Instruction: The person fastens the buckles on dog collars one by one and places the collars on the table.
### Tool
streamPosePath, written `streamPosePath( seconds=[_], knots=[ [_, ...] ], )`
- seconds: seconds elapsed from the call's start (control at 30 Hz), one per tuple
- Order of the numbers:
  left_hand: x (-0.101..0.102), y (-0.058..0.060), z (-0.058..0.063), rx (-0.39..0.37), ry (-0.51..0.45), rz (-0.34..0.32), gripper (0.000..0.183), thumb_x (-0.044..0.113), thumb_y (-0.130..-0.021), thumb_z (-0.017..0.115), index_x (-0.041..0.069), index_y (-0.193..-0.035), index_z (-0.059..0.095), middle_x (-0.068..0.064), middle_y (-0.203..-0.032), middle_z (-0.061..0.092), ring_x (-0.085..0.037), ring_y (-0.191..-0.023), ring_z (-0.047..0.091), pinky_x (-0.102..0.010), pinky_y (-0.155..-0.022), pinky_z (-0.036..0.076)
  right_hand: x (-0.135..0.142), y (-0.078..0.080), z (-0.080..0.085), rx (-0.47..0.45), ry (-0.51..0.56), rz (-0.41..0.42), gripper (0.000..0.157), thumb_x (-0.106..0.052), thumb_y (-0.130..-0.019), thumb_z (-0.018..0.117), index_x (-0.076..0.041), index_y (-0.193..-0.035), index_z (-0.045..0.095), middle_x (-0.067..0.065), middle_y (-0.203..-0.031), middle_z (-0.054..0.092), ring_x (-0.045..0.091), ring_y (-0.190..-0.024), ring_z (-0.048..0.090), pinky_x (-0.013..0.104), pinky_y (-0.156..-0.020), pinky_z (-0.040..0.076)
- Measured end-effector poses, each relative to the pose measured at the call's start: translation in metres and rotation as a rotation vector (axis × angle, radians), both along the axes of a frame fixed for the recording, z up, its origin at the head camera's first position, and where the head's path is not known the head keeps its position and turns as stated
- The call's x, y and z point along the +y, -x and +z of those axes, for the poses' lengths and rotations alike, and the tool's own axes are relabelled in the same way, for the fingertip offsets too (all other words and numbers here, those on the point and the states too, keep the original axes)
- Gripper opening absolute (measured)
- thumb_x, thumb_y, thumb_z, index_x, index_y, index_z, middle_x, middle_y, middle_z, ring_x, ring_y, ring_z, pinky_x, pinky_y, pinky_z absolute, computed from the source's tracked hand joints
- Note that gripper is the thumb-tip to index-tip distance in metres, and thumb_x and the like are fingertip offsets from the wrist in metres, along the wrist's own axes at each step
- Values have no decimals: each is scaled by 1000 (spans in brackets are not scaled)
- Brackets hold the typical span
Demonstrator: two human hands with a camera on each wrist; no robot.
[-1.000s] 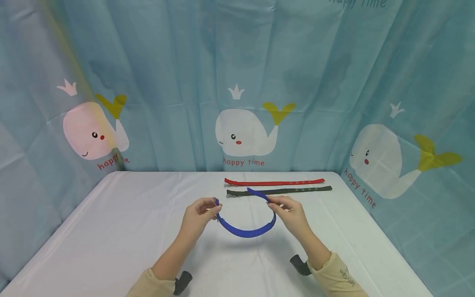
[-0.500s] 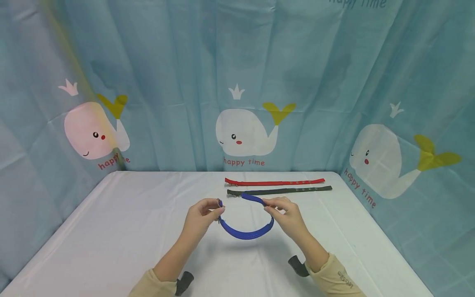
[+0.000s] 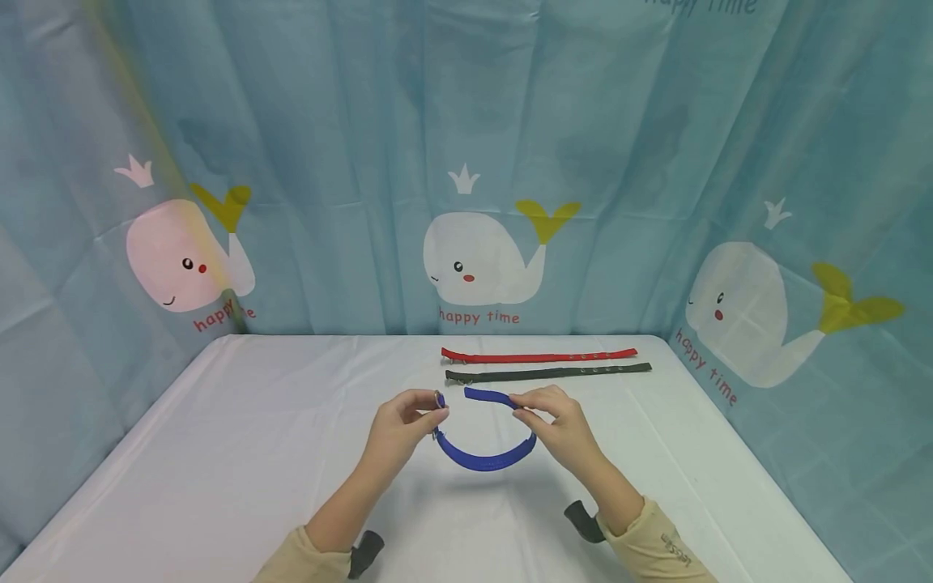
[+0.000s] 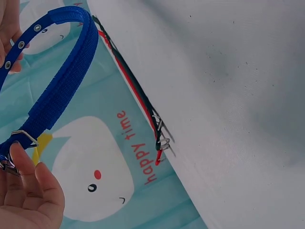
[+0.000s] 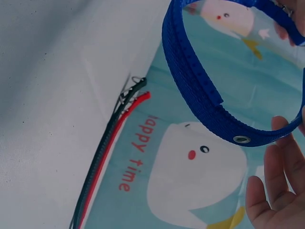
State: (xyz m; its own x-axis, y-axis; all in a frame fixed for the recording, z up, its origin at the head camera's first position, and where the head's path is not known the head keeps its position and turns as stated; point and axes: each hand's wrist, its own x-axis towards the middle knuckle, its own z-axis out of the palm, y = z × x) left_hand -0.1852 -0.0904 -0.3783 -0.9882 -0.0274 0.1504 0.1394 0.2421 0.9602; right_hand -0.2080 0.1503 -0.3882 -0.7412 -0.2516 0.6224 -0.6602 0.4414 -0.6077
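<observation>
A blue pet collar (image 3: 485,462) is held up in a loop above the table, its padded middle sagging toward me. My left hand (image 3: 404,423) pinches its buckle end; the metal buckle (image 4: 24,137) and a ring show by the fingers in the left wrist view. With thumb and fingers my right hand (image 3: 557,421) pinches the strap near the other end, and the free tip (image 3: 477,394) points left toward the buckle, a small gap apart. An eyelet (image 5: 241,139) shows on the strap in the right wrist view.
A red collar (image 3: 539,357) and a dark green collar (image 3: 547,374) lie straight and parallel at the back of the white table (image 3: 219,453). Behind them hangs a blue curtain (image 3: 313,202) printed with whales.
Both hands have drawn slightly closer together. The collar's free tip has come left and down toward the buckle, no longer overlapping the dark green collar.
</observation>
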Motion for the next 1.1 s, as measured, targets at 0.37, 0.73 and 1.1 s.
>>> streamPosePath(
  seconds=[0.37,0.73,1.1],
  knots=[
    [2,0,-2,14,53,-14,24,17,-87,74,4,-107,69,-5,-100,67,-16,-80,61,-29,-74,52,-4,-2,1,60,-52,35,25,6,-77,76,-3,-100,75,3,-95,73,21,-91,61,32,-73,52],
    [4,-3,0,31,85,-35,22,14,-87,73,5,-106,69,-6,-101,69,-17,-78,58,-28,-69,50,-7,-2,-2,143,-78,54,26,8,-74,77,-2,-98,75,3,-93,73,21,-90,62,29,-73,51],
    [4,-2,-4,41,101,-54,24,16,-87,74,5,-107,71,-5,-96,68,-18,-72,57,-29,-65,50,-9,-3,-3,141,-85,65,27,8,-74,77,-3,-99,75,2,-92,73,20,-89,61,28,-71,50]
  ],
)
